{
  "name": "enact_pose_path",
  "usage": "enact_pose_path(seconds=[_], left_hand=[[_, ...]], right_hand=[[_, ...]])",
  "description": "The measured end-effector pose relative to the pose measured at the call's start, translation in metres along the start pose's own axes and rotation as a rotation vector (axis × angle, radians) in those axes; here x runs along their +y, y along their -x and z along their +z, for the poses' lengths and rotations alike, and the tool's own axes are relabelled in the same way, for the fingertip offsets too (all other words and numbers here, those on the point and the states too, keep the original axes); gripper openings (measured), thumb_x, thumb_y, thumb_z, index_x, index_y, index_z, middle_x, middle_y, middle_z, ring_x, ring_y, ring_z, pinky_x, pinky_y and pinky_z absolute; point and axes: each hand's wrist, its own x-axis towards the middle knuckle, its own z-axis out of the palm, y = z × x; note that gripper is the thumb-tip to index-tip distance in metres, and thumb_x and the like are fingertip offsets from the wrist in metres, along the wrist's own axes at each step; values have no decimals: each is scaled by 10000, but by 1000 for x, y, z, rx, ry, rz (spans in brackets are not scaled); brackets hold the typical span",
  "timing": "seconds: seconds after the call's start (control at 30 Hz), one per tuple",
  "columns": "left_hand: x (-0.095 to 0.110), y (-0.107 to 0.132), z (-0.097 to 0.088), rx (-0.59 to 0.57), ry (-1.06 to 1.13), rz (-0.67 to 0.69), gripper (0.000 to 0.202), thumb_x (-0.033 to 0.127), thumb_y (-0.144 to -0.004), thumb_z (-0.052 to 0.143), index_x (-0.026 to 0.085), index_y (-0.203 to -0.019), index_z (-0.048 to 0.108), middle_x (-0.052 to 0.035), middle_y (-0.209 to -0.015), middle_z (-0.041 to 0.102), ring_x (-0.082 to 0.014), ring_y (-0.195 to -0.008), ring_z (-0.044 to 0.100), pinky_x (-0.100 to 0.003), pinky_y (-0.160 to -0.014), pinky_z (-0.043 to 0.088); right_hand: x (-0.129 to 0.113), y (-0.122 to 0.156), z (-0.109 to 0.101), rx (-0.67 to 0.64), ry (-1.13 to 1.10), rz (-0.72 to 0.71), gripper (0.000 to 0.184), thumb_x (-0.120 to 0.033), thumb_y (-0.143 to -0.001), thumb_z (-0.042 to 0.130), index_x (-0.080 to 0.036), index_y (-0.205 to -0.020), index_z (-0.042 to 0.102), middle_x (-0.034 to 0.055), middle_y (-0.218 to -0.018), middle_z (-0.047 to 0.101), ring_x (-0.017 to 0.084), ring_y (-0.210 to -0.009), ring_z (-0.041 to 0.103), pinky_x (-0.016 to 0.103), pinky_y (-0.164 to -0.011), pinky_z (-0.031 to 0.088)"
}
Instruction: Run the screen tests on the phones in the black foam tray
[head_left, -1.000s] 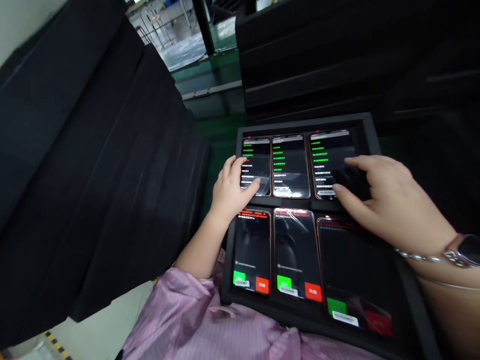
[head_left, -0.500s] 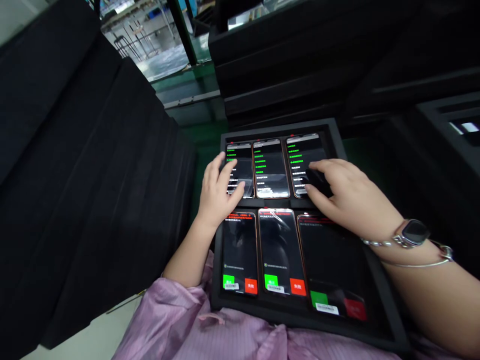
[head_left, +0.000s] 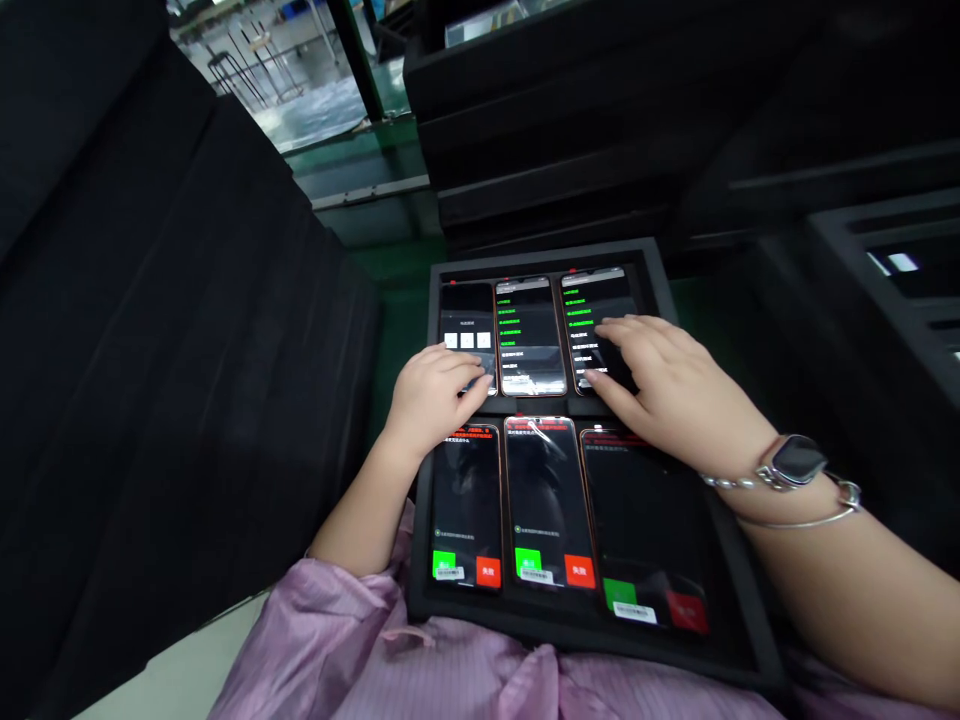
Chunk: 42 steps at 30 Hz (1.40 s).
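Note:
A black foam tray [head_left: 735,610] rests on my lap and holds several lit phones in two rows. My left hand [head_left: 431,400] lies on the lower part of the far left phone [head_left: 466,320], fingers curled loosely with the tips on its screen. That screen shows three white squares on black. My right hand [head_left: 667,385] is spread over the far right phone [head_left: 589,300], fingertips on the glass. The far middle phone [head_left: 529,335] shows green list text. The near phones [head_left: 545,500] show dark screens with green and red buttons. Neither hand holds anything.
Tall stacks of black foam trays [head_left: 165,380] stand at my left. More black trays [head_left: 570,130] are piled behind the lap tray, and another tray [head_left: 885,270] sits at the right. A green floor and metal racks [head_left: 300,70] show at the far back.
The far left phone's screen switched from a green list to three white squares. My left hand slid down and curled. The view shifted, so the tray sits further left.

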Motion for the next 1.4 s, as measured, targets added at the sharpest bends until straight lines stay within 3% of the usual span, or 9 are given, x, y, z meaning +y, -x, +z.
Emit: enact_pose_path(seconds=[0.13,0.23,0.4,0.63,1.4], left_hand=[[-1,0,1,3,1,-3,210,315,-993,610,216,-928,783,-20,-1047,793,-220,-1025,753,-453,-1055,526],[-1,0,1,2,-3,1,214,316,-995,607,213,-934,785,-20,-1048,793,-219,-1024,752,-448,-1050,529],[-1,1,2,29,3,11,214,308,-998,609,205,-937,787,-14,-1042,794,-213,-1012,756,-448,-1047,532],[-2,1,2,44,16,11,209,301,-998,609,210,-932,786,-13,-1034,795,-209,-1011,757,-447,-1045,535],[-1,0,2,29,36,-7,219,311,-997,602,220,-922,786,-13,-1028,796,-210,-1008,757,-447,-1045,532]], right_hand=[[-1,1,0,-17,8,32,553,-434,-1042,482,1,-1374,555,246,-1304,626,417,-1315,539,590,-1138,441],[-4,1,-6,67,-35,19,515,-404,-1038,504,1,-1350,570,269,-1331,588,392,-1294,555,552,-1111,473],[-8,3,-11,104,22,-121,275,-338,-1045,518,-126,-1101,684,159,-1191,677,318,-1085,664,600,-1139,409],[-4,3,-6,-31,85,-160,298,-360,-1050,530,-145,-952,712,84,-987,710,282,-950,656,552,-1092,441],[-4,2,-7,-24,50,-144,299,-338,-1051,524,-137,-951,722,91,-964,689,294,-955,629,557,-1035,472]])
